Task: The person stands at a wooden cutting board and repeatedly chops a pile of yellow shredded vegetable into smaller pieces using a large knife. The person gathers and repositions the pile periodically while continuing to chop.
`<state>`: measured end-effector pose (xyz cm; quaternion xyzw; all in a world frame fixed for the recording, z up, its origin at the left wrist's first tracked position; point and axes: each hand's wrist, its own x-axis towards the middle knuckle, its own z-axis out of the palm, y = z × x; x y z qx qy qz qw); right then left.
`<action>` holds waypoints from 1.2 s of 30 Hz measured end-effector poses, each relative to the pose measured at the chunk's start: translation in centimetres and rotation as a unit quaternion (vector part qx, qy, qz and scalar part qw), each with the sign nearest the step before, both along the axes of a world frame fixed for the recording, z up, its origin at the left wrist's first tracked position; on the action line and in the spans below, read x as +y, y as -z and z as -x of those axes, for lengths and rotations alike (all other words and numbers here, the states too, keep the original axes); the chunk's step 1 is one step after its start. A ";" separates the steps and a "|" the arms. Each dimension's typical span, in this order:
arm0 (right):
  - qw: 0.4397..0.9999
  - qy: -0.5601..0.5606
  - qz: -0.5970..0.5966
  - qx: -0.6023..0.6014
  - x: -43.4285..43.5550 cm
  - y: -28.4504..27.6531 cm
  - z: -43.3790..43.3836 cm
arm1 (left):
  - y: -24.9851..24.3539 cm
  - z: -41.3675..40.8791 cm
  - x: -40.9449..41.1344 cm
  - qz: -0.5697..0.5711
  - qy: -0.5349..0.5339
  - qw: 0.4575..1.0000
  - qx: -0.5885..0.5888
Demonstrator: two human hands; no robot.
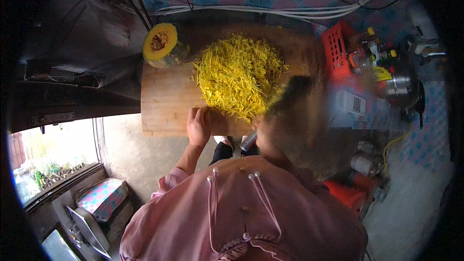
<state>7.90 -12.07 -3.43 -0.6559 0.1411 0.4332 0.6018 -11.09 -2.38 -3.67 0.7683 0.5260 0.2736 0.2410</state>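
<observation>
A large heap of shredded yellow-green pumpkin [237, 76] lies on a wooden cutting board [166, 98]. My right hand [264, 137] grips the metallic handle of a kitchen knife [295, 88], whose broad dark blade is blurred at the heap's right side. At the board's near edge rests my left hand [199, 127], fingers curled beside the shreds; its underside is hidden, so I cannot tell whether anything is in it. A cut pumpkin [161, 43] stands on the far left corner, its orange flesh and seed cavity showing.
To the right, a red plastic basket [335, 50] stands near several bottles and a metal pot [400, 87]. White cables [253, 9] run along the tiled wall behind the board. A window [58, 156] is at lower left. Red objects [346, 195] sit on the floor at right.
</observation>
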 end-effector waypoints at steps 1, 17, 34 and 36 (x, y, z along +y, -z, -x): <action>0.999 -0.024 -0.003 -0.046 1.5 -1.1 1.4 | -0.1 -0.1 0.1 -0.001 0.006 1.000 -0.003; 0.705 -0.399 -0.014 -0.586 9.0 -8.4 -7.4 | -0.9 -0.2 -1.1 0.015 -0.052 0.998 -0.033; 0.648 -0.520 0.002 -0.556 11.1 -5.5 -8.4 | -0.4 -5.5 -4.9 0.098 -0.063 0.993 0.034; 0.611 -0.565 0.035 -0.553 11.5 -7.4 -8.0 | -0.2 -5.5 -4.9 0.112 -0.072 0.990 0.054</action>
